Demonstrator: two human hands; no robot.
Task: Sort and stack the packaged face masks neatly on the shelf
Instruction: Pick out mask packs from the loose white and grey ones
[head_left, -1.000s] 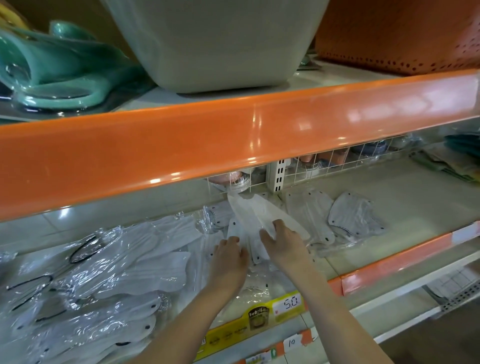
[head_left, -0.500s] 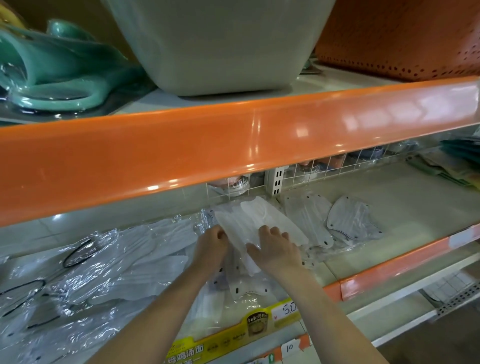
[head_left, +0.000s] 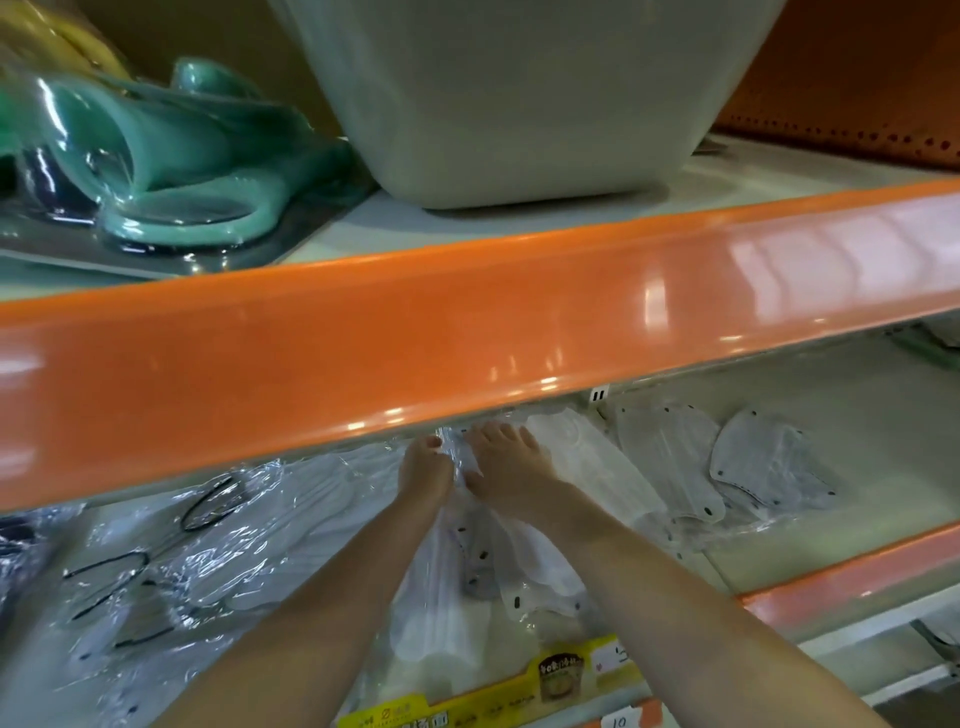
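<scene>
Single head-worn view, wide-angle, looking forward and down into a shelf (head_left: 831, 415) from close range. An orange upper shelf lip (head_left: 467, 322) crosses the middle of the frame, hiding the rear of the shelf below. Both forearms enter from the bottom edge. Front edge of the shelf lies at lower right. No second view.

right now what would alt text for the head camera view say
Two bare hands, left hand and right hand, reach under an orange shelf edge and press on clear-wrapped white face masks at the back of the lower shelf. More wrapped masks lie on both sides; a pale tub sits above.
</scene>
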